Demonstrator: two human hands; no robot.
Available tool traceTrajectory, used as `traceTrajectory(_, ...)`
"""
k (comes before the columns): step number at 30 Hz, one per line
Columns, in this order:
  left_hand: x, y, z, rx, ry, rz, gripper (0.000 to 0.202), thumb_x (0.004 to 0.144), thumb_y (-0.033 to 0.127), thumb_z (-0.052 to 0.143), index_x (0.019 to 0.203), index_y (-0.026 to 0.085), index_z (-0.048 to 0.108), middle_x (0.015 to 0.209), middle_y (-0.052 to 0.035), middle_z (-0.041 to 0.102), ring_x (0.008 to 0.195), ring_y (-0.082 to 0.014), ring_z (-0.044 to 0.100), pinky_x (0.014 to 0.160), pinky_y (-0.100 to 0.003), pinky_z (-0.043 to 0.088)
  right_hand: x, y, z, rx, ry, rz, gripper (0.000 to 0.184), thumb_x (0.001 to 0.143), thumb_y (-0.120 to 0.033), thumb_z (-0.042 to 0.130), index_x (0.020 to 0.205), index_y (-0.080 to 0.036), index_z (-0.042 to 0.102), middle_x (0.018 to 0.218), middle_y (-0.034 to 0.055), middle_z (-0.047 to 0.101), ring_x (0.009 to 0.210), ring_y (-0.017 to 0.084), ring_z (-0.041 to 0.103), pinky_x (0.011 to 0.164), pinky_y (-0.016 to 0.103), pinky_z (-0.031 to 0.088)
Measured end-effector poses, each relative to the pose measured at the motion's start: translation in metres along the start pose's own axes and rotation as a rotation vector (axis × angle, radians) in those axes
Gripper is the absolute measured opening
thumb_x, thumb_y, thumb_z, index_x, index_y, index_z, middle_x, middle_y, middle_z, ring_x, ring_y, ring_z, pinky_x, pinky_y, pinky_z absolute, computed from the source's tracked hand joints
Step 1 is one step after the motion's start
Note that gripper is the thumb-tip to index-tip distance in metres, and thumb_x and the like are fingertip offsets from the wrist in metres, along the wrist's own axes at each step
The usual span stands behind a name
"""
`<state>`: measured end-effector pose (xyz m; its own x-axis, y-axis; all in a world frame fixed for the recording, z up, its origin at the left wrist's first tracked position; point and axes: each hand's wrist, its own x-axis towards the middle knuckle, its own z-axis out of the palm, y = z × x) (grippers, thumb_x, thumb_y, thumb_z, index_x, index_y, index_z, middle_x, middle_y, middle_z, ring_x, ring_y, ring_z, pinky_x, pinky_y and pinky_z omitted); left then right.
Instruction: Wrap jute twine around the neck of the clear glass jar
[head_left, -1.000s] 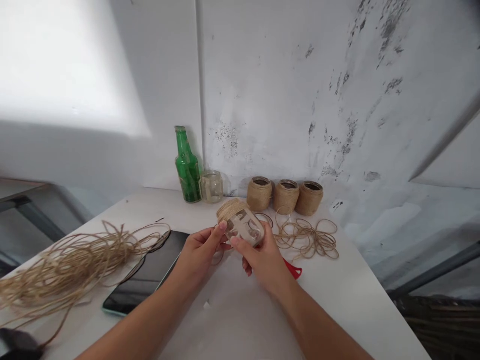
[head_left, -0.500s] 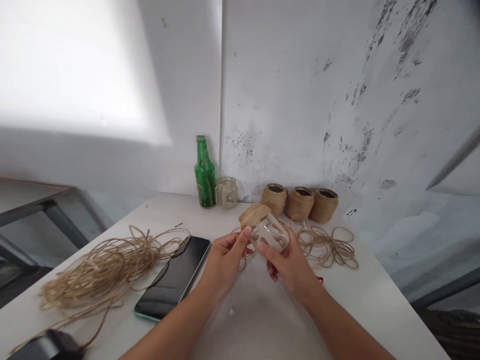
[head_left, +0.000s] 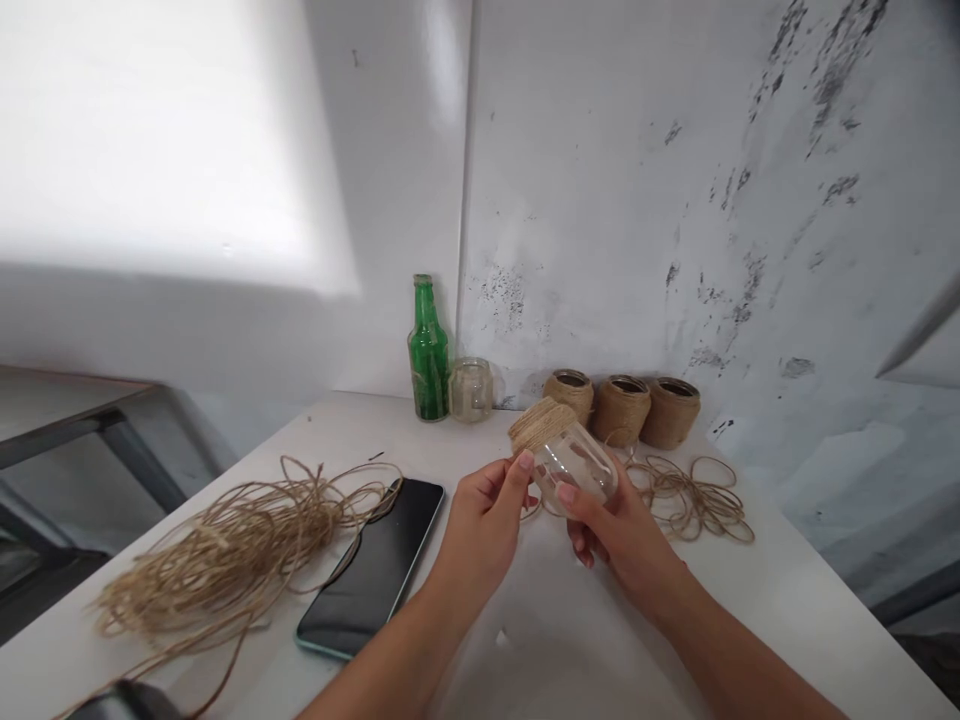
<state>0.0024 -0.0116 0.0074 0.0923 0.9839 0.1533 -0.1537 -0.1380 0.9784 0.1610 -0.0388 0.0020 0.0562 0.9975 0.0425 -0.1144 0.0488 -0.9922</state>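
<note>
A clear glass jar (head_left: 574, 465) is held tilted above the table, its mouth end toward the upper left. Jute twine (head_left: 541, 424) is wound in tight rows around that end; the lower glass is bare. My right hand (head_left: 615, 525) is closed around the base, thumb along the near side. At the lower edge of the winding, my left hand (head_left: 487, 510) is closed in a pinch on the twine, thumb against the jar. Its other fingertips are partly hidden behind the jar. A thin loop of twine hangs below, between the hands.
A loose twine bundle (head_left: 217, 550) and a phone (head_left: 371, 570) lie left. Along the wall stand a green bottle (head_left: 429, 365), a bare glass jar (head_left: 472, 392) and three twine-wrapped jars (head_left: 621, 412). More twine (head_left: 697, 500) lies right. A dark object (head_left: 124, 702) sits at the lower left.
The whole view has shifted, so everything appears farther right. Both hands keep their hold on the jar and twine, and the jar is turned slightly.
</note>
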Motion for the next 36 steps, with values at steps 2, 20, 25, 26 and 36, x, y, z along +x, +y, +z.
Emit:
traceTrajectory(2, 0.0, 0.0, 0.001, -0.015, 0.003, 0.01, 0.06, 0.083, 0.075, 0.072, 0.063, 0.019, 0.063, 0.063, 0.0007, 0.056, 0.065, -0.0163, 0.051, 0.063, -0.027, 0.044, -0.002, -0.003, 0.001, -0.004, 0.01, 0.01, 0.07, 0.079, -0.059, 0.088, 0.128, -0.024, 0.051, 0.059, -0.0093, 0.06, 0.047, 0.012, 0.051, 0.042, 0.02, 0.044)
traceTrajectory(20, 0.001, 0.001, 0.003, -0.088, -0.015, 0.008, 0.055, 0.084, 0.069, 0.074, 0.059, 0.021, 0.062, 0.059, 0.0021, 0.054, 0.056, -0.0143, 0.044, 0.057, -0.029, 0.038, 0.002, 0.004, -0.001, 0.102, 0.019, 0.009, 0.067, 0.077, -0.059, 0.091, 0.123, -0.027, 0.054, 0.071, -0.0065, 0.065, 0.046, 0.01, 0.05, 0.039, 0.018, 0.04)
traceTrajectory(25, 0.0, 0.003, 0.003, -0.078, -0.009, 0.001, 0.055, 0.084, 0.069, 0.074, 0.06, 0.021, 0.063, 0.06, 0.0017, 0.055, 0.056, -0.0143, 0.043, 0.056, -0.028, 0.037, 0.002, 0.005, -0.003, 0.085, 0.003, 0.02, 0.072, 0.077, -0.061, 0.09, 0.129, -0.028, 0.052, 0.076, -0.0045, 0.068, 0.045, 0.009, 0.05, 0.038, 0.019, 0.04)
traceTrajectory(26, 0.0, 0.003, 0.003, -0.078, -0.013, 0.004, 0.054, 0.084, 0.069, 0.074, 0.06, 0.021, 0.063, 0.061, 0.0013, 0.056, 0.057, -0.0145, 0.044, 0.056, -0.028, 0.037, 0.002, 0.005, -0.003, 0.084, 0.001, 0.016, 0.073, 0.078, -0.061, 0.09, 0.13, -0.028, 0.052, 0.074, -0.0051, 0.068, 0.045, 0.009, 0.05, 0.039, 0.019, 0.04)
traceTrajectory(36, 0.001, 0.006, 0.002, -0.12, -0.054, 0.047, 0.055, 0.082, 0.069, 0.075, 0.058, 0.021, 0.063, 0.061, 0.0018, 0.053, 0.058, -0.014, 0.039, 0.058, -0.028, 0.035, 0.001, 0.004, -0.003, 0.112, -0.007, -0.03, 0.068, 0.079, -0.062, 0.088, 0.128, -0.028, 0.055, 0.071, -0.0058, 0.063, 0.043, 0.01, 0.045, 0.037, 0.021, 0.038)
